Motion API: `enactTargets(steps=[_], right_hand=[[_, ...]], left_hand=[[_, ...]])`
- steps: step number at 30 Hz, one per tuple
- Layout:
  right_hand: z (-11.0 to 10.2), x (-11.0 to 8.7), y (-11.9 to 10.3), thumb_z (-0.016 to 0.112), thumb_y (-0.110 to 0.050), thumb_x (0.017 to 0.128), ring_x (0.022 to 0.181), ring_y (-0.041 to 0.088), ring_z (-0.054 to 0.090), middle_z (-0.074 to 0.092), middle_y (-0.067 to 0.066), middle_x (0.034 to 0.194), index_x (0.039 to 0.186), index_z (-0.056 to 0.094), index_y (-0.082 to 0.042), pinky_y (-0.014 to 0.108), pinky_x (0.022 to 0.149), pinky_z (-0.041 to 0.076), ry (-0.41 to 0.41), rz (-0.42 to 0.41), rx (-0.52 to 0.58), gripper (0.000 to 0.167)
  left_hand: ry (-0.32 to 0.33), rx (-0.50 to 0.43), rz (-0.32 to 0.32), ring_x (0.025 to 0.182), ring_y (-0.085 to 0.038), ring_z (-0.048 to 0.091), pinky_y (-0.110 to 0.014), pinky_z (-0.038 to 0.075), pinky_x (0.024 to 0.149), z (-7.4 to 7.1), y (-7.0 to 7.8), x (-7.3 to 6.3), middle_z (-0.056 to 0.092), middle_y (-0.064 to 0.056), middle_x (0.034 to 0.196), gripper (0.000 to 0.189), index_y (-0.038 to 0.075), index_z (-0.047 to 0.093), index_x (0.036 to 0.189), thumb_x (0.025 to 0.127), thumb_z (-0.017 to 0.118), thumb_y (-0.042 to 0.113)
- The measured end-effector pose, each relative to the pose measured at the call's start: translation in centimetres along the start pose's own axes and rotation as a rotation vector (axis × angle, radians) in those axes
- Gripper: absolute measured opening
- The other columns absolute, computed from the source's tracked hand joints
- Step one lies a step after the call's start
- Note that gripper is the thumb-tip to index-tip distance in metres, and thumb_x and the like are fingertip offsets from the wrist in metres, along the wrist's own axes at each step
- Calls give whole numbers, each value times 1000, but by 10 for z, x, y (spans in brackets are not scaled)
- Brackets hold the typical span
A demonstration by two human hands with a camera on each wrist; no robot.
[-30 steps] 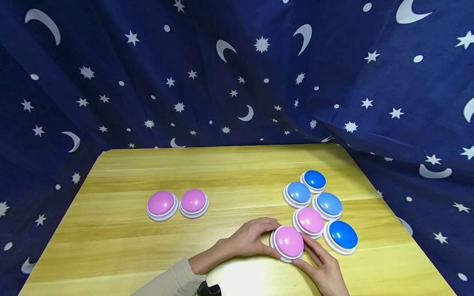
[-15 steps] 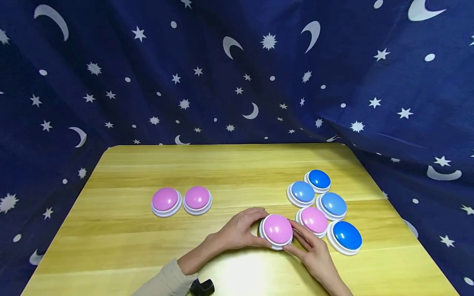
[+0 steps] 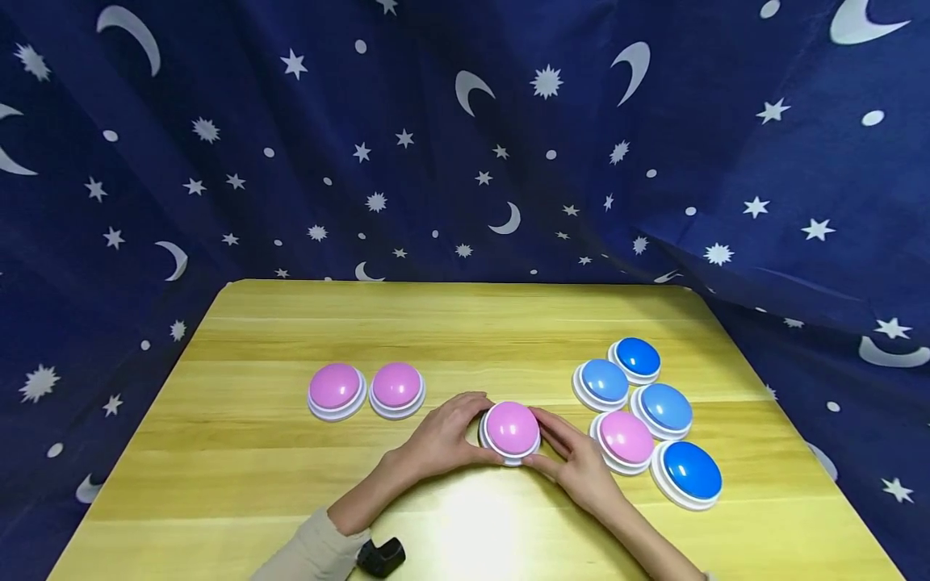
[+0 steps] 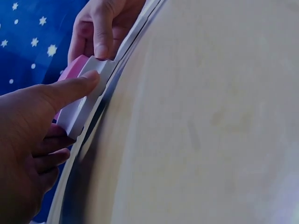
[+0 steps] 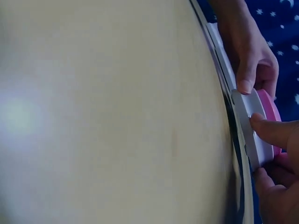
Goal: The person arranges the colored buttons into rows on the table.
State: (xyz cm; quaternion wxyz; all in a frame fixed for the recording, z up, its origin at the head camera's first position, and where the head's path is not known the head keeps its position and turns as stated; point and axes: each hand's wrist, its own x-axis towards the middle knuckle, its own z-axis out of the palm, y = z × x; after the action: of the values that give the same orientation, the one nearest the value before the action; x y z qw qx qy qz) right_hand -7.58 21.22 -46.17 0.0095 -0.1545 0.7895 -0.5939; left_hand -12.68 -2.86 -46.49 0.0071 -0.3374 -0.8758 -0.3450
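Note:
Between my two hands is a pink dome push button (image 3: pixel 512 429) with a round white base. My left hand (image 3: pixel 445 436) grips its left side, thumb at the near rim and fingers at the far rim. From the right, my right hand (image 3: pixel 570 458) holds the same button in a matching way. In the left wrist view the white base (image 4: pixel 86 100) shows edge-on between a thumb and fingers, close over the tabletop. The right wrist view also shows both thumbs on the base (image 5: pixel 252 128).
Two pink buttons (image 3: pixel 337 387) (image 3: pixel 396 386) stand side by side on the left of the wooden table (image 3: pixel 465 323). On the right cluster a pink button (image 3: pixel 626 440), two light blue buttons (image 3: pixel 605 381) (image 3: pixel 665 407) and two darker blue buttons (image 3: pixel 638 357) (image 3: pixel 693 470). A starry dark blue curtain (image 3: pixel 436 177) hangs behind.
Both hands have carried the pink button leftward and slightly away from me, off from the cluster at the right. The head view has shifted a little. The other buttons stay put on the table.

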Motion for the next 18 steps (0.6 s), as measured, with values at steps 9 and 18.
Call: enactTargets(steps=[9, 18], right_hand=[[8, 32, 0, 79, 3, 80, 131, 38, 46, 50, 24, 141, 138, 53, 3, 30, 104, 40, -44, 1, -11, 64], [16, 58, -2, 77, 11, 78, 132, 40, 45, 48, 27, 141, 138, 51, 8, 29, 105, 39, -74, -2, 24, 66]], left_hand=[[42, 34, -34, 124, -24, 54, -43, 45, 104, -20, -13, 4, 61, -10, 130, 71, 8, 64, 123, 70, 87, 48], [23, 140, -20, 116, -25, 58, -42, 48, 99, -42, -22, 17, 65, -10, 119, 66, 7, 69, 113, 66, 90, 48]])
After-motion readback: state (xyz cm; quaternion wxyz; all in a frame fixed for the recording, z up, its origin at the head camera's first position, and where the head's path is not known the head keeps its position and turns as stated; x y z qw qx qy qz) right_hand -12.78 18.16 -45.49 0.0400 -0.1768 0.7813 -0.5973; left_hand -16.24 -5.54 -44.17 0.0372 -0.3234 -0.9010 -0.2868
